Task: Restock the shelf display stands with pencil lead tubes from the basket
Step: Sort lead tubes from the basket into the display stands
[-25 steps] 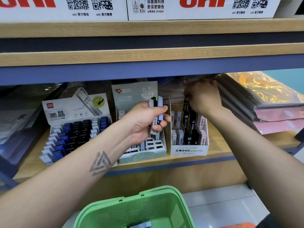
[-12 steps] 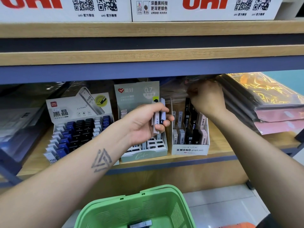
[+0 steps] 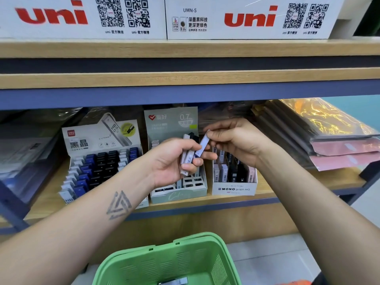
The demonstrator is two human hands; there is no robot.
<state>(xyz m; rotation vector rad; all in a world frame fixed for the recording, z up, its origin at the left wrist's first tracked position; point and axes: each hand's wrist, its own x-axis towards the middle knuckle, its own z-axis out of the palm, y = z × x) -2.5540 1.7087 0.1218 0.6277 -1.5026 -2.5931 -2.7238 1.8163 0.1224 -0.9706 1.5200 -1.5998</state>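
**Both hands on lead tubes in front of three display stands**

Two bare hands meet at the centre of the frame. The left hand (image 3: 170, 161) has its fingers curled round a small bunch of lead tubes (image 3: 188, 159); about three show, pale grey and dark, though the exact number is hard to tell where they overlap. The right hand (image 3: 236, 140) pinches the upper end of one pale blue tube (image 3: 202, 144) between thumb and fingertips, the tube tilted, its lower end against the bunch in the left hand. One triangle tattoo (image 3: 118, 204) marks the left forearm.

Behind the hands, three display stands sit side by side on the wooden shelf (image 3: 267, 187). The left stand (image 3: 98, 145), centre left of the frame, carries rows of blue, black and white tubes, too many to count. The middle stand (image 3: 178, 193), pale green with "0.7" on its back card, shows mostly open slots at its front. The right stand (image 3: 234, 189), white and marked "MONO graph MG", holds upright tubes in grey, black and pink; at least five show in the front row.

One green basket (image 3: 170, 262) sits at the bottom centre, with one tube-like item (image 3: 173, 281) partly visible at its floor. Right of centre lies a stack of wrapped folders (image 3: 329, 136). Two white boxes (image 3: 246, 17) printed "uni" fill the top of the frame.
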